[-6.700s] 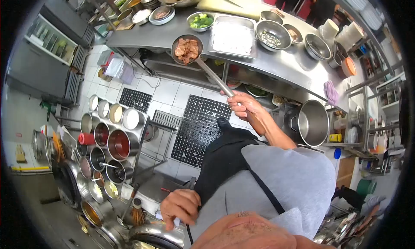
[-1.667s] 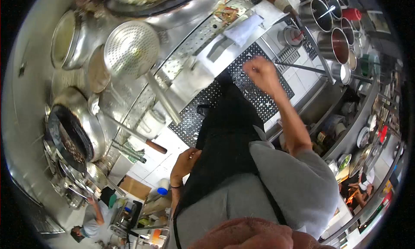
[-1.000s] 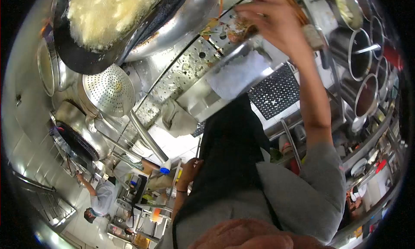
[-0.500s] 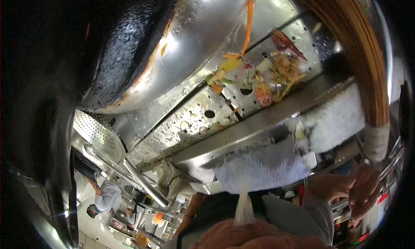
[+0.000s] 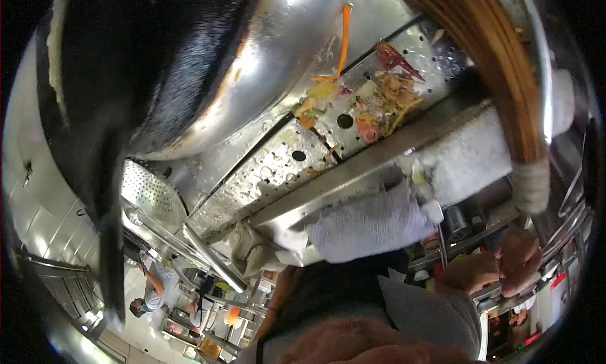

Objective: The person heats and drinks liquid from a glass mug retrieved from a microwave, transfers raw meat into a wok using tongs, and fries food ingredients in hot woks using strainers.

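At the lower right, my right hand (image 5: 517, 260) is closed, fingers curled; what it holds, if anything, I cannot make out. Just above it is the cloth-wrapped end of a thick, ridged wooden handle (image 5: 511, 73), with a small gap between. Part of my left forearm (image 5: 278, 298) shows beside the dark apron, but the left hand is hidden. In front of my body lies a folded pale-blue cloth (image 5: 372, 228) on the counter's edge. Beyond it, food scraps (image 5: 385, 105), including an orange strip (image 5: 345, 39) and a dark red piece, lie on a wet perforated metal strip (image 5: 252, 181).
A large dark curved surface (image 5: 183, 73) and a shiny metal bowl-like surface (image 5: 278, 61) fill the upper left. A perforated strainer (image 5: 148, 190) with metal handles and a crumpled cloth (image 5: 249, 250) are near the counter edge. Another person (image 5: 158, 285) is in the background.
The view has shifted, so the counter and wooden handle appear further left. My right hand appears further left and slightly higher, with the handle's wrapped end above it. More tiled wall shows at left.
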`<state>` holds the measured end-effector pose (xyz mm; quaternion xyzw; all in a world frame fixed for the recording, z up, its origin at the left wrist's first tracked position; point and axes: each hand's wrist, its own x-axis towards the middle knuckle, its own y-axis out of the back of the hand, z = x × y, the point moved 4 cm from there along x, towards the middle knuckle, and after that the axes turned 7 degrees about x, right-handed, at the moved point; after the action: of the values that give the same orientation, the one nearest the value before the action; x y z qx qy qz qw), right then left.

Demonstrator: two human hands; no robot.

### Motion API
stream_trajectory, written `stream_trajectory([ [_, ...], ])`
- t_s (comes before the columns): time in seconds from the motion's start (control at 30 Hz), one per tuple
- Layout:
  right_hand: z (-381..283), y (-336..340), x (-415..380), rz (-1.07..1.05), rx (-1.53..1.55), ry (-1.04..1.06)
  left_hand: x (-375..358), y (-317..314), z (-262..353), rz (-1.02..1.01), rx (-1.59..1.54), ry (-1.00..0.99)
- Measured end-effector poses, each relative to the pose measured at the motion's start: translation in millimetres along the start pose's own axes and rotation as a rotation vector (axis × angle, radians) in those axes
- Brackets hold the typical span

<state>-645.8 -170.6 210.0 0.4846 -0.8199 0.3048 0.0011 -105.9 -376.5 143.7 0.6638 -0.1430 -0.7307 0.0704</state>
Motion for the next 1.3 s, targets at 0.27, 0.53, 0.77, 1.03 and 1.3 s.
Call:
stream_trajectory([
  [0.27,-14,-39,42,-0.315,0.151,-0.028,-19,-30,-58,0.121,-0.088,-0.099],
  [0.53,-9,-130,59,-0.170,0.130,0.087,-36,-53,-106,0.199,-0.264,-0.086],
  [0.77,15,-245,40,-0.263,0.113,-0.035,-46,-98,-170,0.229,-0.501,-0.010],
  [1.03,44,-423,-4,-0.548,0.016,-0.311,22,-340,-385,0.374,-0.695,-0.132],
  [1.3,120,-617,-45,-1.077,-0.427,-0.397,3,-446,-394,0.956,-0.188,-0.229],
])
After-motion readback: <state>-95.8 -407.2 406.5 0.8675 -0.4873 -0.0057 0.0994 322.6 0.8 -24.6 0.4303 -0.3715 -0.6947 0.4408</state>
